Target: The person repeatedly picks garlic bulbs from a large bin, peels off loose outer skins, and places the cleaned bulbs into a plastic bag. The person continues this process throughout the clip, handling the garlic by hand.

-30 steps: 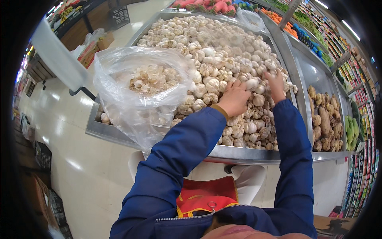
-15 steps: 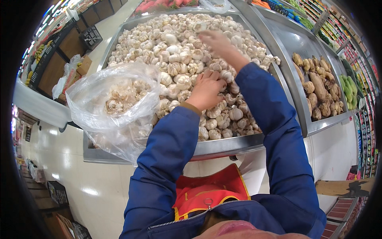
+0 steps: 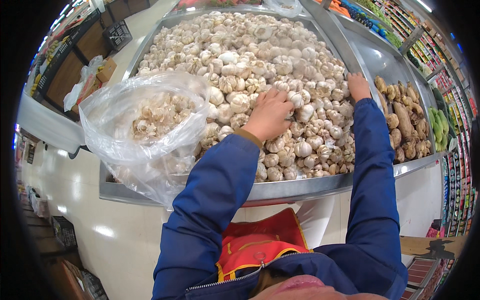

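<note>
A broad heap of garlic bulbs (image 3: 235, 65) fills a metal display bin (image 3: 300, 189). My left hand (image 3: 271, 114) lies on the middle of the heap, its bent fingers slightly apart over the bulbs. At the bin's right side, my right hand (image 3: 358, 86) touches the outermost bulbs, fingers loosely spread and partly hidden. No bulb shows lifted in either hand. Left of my left hand, a clear plastic bag (image 3: 107, 135) stands wide-mouthed on the bin's front left corner. Dry, papery garlic skins (image 3: 157, 117) lie inside it.
Brown root vegetables (image 3: 406, 120) fill part of the neighbouring metal bin on the right, with green vegetables (image 3: 438, 121) beyond. Carrots (image 3: 338, 7) lie at the far right. A black crate (image 3: 118, 34) and a cardboard box (image 3: 106, 70) stand left across the aisle.
My right hand has swung from above the heap's middle to the bin's right side. My left hand has shifted slightly right. Bulbs now spread further across the front right of the bin.
</note>
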`<action>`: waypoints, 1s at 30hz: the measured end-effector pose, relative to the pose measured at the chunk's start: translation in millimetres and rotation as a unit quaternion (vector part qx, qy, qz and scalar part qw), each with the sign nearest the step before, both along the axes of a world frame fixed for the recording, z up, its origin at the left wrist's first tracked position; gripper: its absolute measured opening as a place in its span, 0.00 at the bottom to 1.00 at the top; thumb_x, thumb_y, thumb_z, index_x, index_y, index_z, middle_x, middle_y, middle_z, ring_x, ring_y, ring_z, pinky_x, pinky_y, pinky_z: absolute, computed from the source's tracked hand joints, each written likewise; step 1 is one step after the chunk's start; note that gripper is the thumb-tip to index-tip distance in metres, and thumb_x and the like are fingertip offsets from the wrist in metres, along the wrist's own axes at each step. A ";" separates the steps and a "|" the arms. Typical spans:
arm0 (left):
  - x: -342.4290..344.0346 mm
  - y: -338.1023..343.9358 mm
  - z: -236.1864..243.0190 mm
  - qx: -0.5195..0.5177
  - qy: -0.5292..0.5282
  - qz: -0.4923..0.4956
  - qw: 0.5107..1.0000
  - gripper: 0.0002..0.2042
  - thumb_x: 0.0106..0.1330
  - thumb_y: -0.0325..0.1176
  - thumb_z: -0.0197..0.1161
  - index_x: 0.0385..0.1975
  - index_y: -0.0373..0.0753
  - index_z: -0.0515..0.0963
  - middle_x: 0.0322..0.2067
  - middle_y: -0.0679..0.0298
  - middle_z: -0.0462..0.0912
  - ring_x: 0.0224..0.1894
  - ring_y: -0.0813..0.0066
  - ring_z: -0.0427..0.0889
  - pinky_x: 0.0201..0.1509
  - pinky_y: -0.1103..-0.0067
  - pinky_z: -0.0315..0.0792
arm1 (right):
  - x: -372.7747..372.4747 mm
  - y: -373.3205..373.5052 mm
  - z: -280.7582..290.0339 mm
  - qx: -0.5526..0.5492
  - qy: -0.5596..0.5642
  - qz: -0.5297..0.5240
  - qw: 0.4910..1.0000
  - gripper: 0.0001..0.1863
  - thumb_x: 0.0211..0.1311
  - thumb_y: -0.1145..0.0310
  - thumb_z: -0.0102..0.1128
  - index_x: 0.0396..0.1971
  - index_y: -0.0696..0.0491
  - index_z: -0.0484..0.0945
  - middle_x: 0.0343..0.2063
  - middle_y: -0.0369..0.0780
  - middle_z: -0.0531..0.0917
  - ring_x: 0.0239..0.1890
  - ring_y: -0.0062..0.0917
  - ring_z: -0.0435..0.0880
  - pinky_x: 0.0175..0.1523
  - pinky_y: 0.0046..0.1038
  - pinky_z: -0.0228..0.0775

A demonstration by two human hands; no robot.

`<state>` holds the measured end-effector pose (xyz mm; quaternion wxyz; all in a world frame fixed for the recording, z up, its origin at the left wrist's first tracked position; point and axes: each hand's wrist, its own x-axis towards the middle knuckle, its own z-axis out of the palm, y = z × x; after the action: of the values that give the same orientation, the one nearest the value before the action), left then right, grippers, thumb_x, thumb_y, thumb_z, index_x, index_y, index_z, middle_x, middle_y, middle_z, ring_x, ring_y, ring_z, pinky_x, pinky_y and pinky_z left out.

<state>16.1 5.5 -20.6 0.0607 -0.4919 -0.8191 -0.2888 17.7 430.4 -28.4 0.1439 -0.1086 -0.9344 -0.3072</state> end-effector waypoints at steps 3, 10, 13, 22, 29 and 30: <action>-1.1 1.1 -1.6 -0.006 0.003 0.002 1.000 0.15 0.49 0.35 0.70 0.38 0.45 0.80 0.41 0.65 0.73 0.53 0.63 0.67 0.58 0.67 0.58 | -4.6 0.4 12.7 -0.018 -0.009 -0.021 1.000 0.09 0.59 0.66 0.54 0.29 0.54 0.82 0.33 0.45 0.83 0.45 0.37 0.81 0.43 0.40 0.76; -2.3 4.8 -4.5 -0.004 0.006 0.007 1.000 0.14 0.49 0.35 0.71 0.37 0.46 0.80 0.40 0.67 0.73 0.53 0.64 0.67 0.57 0.67 0.58 | -20.1 -63.2 29.5 -0.467 0.087 0.015 0.880 0.31 0.58 0.62 0.55 0.62 0.56 0.65 0.48 0.54 0.79 0.43 0.42 0.83 0.49 0.36 0.74; -3.9 2.8 -6.5 0.011 0.008 0.001 1.000 0.14 0.49 0.35 0.71 0.37 0.47 0.80 0.40 0.68 0.74 0.53 0.65 0.68 0.57 0.67 0.58 | -9.8 -108.3 51.9 -0.606 0.069 0.026 0.792 0.31 0.57 0.65 0.56 0.62 0.52 0.65 0.45 0.50 0.82 0.38 0.39 0.84 0.45 0.34 0.76; -3.8 0.6 -4.3 0.006 0.007 -0.015 1.000 0.15 0.49 0.35 0.70 0.38 0.46 0.80 0.40 0.67 0.74 0.52 0.63 0.68 0.58 0.67 0.58 | 35.0 -170.1 10.0 -0.378 0.065 0.025 0.923 0.26 0.51 0.75 0.55 0.54 0.49 0.72 0.43 0.56 0.77 0.48 0.49 0.78 0.50 0.45 0.72; -6.8 4.2 -2.2 0.074 -0.003 -0.008 0.997 0.11 0.52 0.30 0.69 0.37 0.43 0.81 0.38 0.64 0.75 0.46 0.62 0.72 0.53 0.69 0.65 | 28.3 -161.3 18.5 -0.681 0.082 0.149 0.712 0.18 0.56 0.68 0.61 0.47 0.53 0.71 0.28 0.41 0.78 0.25 0.28 0.77 0.29 0.28 0.68; -8.0 5.7 -0.9 0.090 -0.009 0.002 0.996 0.11 0.52 0.29 0.68 0.37 0.42 0.81 0.37 0.63 0.75 0.45 0.61 0.74 0.52 0.69 0.67 | 31.1 -165.9 26.5 -0.791 0.063 0.131 0.594 0.16 0.58 0.67 0.60 0.46 0.52 0.71 0.27 0.38 0.77 0.21 0.23 0.75 0.25 0.24 0.66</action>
<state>8.1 11.2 -21.5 0.0978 -0.4797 -0.7914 -0.3661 48.8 264.5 -1.9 0.0984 -0.0756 -0.8032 0.5826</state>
